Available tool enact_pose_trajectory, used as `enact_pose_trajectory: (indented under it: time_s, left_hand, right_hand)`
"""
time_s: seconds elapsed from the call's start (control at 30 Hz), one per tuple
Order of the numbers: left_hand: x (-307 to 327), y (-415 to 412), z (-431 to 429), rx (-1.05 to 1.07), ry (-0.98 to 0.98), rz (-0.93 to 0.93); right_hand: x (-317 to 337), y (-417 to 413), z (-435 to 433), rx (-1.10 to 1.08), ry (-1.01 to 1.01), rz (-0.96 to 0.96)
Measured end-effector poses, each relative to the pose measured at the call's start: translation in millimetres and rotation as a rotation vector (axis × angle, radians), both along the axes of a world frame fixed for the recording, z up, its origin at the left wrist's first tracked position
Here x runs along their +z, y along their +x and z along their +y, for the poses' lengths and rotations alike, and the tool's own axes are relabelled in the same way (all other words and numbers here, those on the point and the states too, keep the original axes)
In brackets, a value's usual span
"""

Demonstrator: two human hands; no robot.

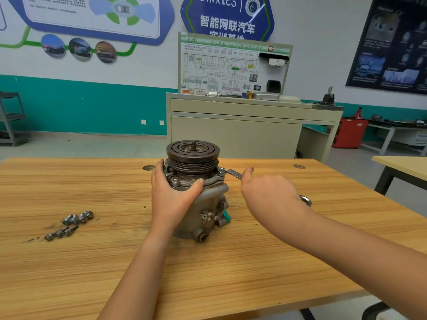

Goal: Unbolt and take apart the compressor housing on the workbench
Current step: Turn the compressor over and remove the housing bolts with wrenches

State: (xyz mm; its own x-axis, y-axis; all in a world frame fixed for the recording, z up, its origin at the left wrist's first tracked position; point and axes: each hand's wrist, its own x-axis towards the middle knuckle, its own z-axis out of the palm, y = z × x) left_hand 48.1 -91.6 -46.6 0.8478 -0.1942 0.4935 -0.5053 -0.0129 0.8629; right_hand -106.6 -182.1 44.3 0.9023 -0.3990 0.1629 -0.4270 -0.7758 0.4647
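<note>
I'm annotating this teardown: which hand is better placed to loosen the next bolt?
Right. The right hand holds the flat steel wrench, its ring end on a flange bolt of the grey metal compressor housing; the left hand steadies it.

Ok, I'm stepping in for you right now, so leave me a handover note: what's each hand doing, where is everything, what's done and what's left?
Left grip clasps the compressor at its top flange, steadying it upright on the workbench.
Right grip holds the wrench, its head seated on a flange bolt on the right side.
Done: a group of removed bolts lies on the bench to the left.
Left: the bolt under the wrench, at least one more beside the left thumb, then separating the housing, which is not yet apart.
</note>
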Motion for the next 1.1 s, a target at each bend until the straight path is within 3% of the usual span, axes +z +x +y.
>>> enact_pose_trajectory:
  time_s: [0.2,0.67,0.8,0.93,1.1]
  left_hand:
    - [0.0,-0.6,-0.1,0.005,0.007,-0.003]
    - [-2.5,0.0,-0.5,0.006,0.016,0.008]
    - [-1.8,-0.8,-0.9,0.017,0.019,0.007]
    - [-0.2,-2.5,-0.3,0.015,0.025,0.007]
    - [1.0,-2.2,0.8,0.007,0.036,0.011]
  right_hand:
    - [20.5,4.9,24.1,-0.079,0.044,0.185]
    - [16.9,34.8,-79.3,0.181,-0.235,-0.072]
    - [-2.5,80.3,-96.4,0.293,-0.151,-0.186]
    - [-23.8,110.5,-87.0,0.375,0.071,-0.410]
    - [-17.4,82.8,-88.1,0.280,0.366,-0.751]
